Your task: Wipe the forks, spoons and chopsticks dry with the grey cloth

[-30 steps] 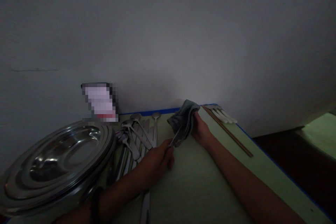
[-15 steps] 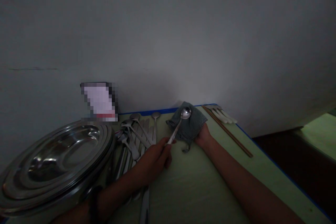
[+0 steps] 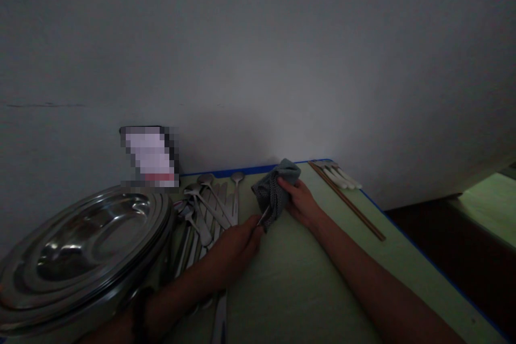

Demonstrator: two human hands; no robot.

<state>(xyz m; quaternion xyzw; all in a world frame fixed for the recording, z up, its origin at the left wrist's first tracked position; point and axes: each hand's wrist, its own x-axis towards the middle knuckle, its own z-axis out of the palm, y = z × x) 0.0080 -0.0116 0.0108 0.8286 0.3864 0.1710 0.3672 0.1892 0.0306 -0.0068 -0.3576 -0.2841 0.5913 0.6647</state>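
Note:
Fingers of my left hand [image 3: 241,244] are closed round the handle of a metal spoon [image 3: 264,216]. The spoon's bowl is hidden inside a folded grey-blue cloth [image 3: 278,188] with a checked edge. My right hand [image 3: 302,201] grips that cloth, thumb on top, wrapping it over the spoon. Both hands are above the table, a little right of the loose cutlery. Several metal spoons [image 3: 206,179] and table knives [image 3: 221,312] lie in a loose pile left of and beneath my left forearm.
Large oval metal trays [image 3: 163,209] are stacked at the left. A blurred-out phone-like screen [image 3: 149,153] leans on the wall behind them. Brown chopsticks [image 3: 350,204] and several white-handled forks [image 3: 342,176] lie right of my hands. The green table [image 3: 306,290] has a blue edge.
My right hand has folded the cloth over the spoon's bowl, which lay uncovered on the open cloth before. My left hand keeps hold of the handle.

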